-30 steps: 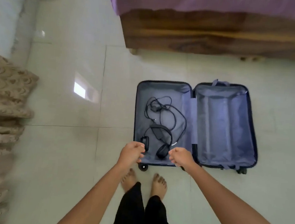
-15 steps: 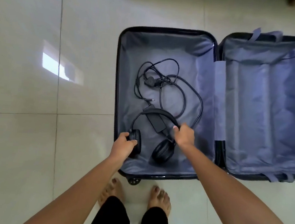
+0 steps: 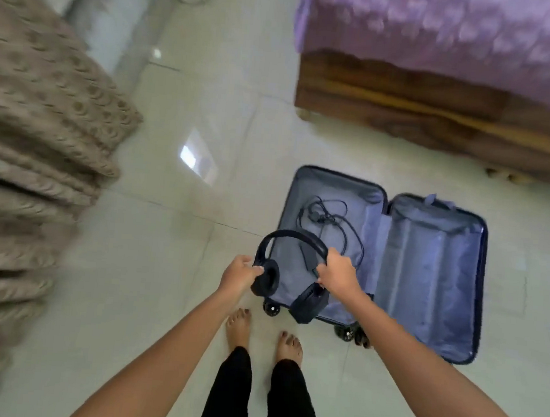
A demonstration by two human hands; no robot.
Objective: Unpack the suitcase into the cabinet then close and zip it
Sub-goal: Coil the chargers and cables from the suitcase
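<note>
A dark blue suitcase (image 3: pixel 423 321) lies open flat on the tiled floor, both halves lined in grey-blue fabric. Black headphones (image 3: pixel 292 236) are lifted above its near left corner. My left hand (image 3: pixel 239 273) grips the left ear cup. My right hand (image 3: pixel 337 273) holds the headband just above the right ear cup. A black cable with a charger brick (image 3: pixel 329 218) still lies in the left half. The right half holds nothing visible. No cabinet is in view.
A wooden bed frame (image 3: pixel 441 113) with a purple cover stands behind the suitcase at the upper right. Beige patterned curtains (image 3: pixel 29 153) hang along the left. My bare feet (image 3: pixel 262 337) stand on the floor just before the suitcase's wheels.
Both hands reached into the left half, took hold of the headphones and raised them out. The view pulled back up and swung left, so the bed and curtains show again.
</note>
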